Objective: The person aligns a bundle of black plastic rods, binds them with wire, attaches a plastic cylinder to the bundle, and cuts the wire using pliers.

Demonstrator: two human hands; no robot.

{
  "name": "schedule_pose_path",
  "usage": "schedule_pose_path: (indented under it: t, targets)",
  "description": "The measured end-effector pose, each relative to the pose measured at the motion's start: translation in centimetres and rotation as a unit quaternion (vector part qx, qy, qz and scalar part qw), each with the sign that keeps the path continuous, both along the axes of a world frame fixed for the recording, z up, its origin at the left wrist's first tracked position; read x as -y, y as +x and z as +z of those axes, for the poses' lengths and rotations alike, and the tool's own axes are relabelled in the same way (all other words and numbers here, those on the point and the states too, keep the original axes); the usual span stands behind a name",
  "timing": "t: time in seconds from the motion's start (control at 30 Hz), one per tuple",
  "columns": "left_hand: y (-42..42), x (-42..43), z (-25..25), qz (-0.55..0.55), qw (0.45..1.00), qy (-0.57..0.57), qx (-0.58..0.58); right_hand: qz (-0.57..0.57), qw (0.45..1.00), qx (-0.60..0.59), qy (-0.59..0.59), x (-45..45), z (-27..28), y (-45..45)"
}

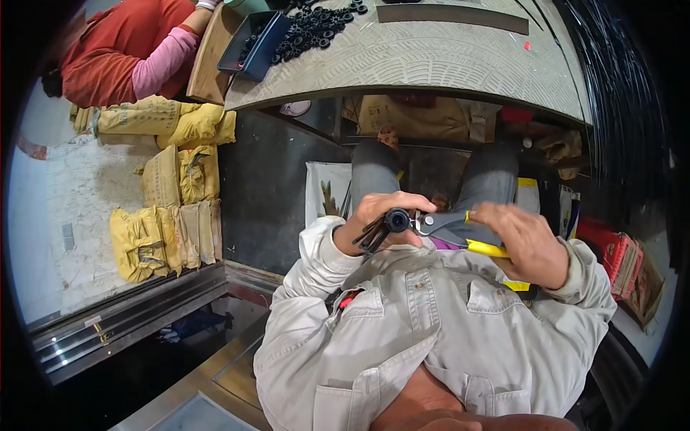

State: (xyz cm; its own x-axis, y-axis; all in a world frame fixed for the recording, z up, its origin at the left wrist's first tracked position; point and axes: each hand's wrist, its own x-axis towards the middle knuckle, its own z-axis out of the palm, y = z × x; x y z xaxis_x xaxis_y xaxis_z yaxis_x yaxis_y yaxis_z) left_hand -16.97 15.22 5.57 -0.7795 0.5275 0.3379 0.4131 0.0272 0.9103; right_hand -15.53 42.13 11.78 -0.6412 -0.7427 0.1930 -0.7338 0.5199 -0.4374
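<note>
Above the lap, my left hand (pixel 388 215) is closed around a bundle of thin black rods with a round black fitting (pixel 397 220) at its near end. My right hand (pixel 525 241) grips pliers (pixel 449 224) with yellow-edged handles, which are spread apart. The pliers' metal head meets the work beside the round fitting, close to my left fingertips. What lies between the jaws is too small to make out.
A worktable (pixel 431 61) ahead bears many small black round parts (pixel 316 32), a blue bin (pixel 251 47) and a flat dark strip (pixel 453 19). Another person (pixel 136 54) sits at the upper left. Yellow sacks (pixel 144 244) lie left; a red crate (pixel 607 258) stands right.
</note>
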Motion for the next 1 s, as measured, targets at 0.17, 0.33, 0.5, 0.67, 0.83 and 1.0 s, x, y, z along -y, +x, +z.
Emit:
schedule_pose_path:
  t: [0.17, 0.33, 0.5, 0.67, 0.83, 1.0]
  targets:
    - [-0.7, -0.5, -0.8, -0.103, 0.992, 0.077, -0.006, 0.132, 0.514, 0.826, -0.187, -2.1, -3.0, -2.3]
    - [0.5, -0.2, -0.1, 0.031, 0.999, -0.013, 0.028, -0.006, 0.999, 0.050, 0.013, 0.4, -0.6, 0.1]
    - [-0.8, -0.2, 0.9, -0.159, 0.984, -0.001, 0.080, 0.152, 0.713, 0.684, -0.039, -2.0, -0.7, -2.6]
    - [-0.4, 0.1, -0.9, -0.063, 0.998, 0.003, 0.014, 0.139, 0.903, 0.371, -0.163, -1.9, 0.2, -3.0]
    - [0.7, -0.6, -1.0, 0.086, 0.996, -0.014, 0.033, -0.038, 0.997, -0.045, 0.046, 0.0, -2.2, -1.0]
    - [0.4, -1.2, -1.7, 0.120, 0.990, -0.023, -0.065, -0.015, 0.998, -0.048, 0.046, 0.3, -1.8, -2.2]
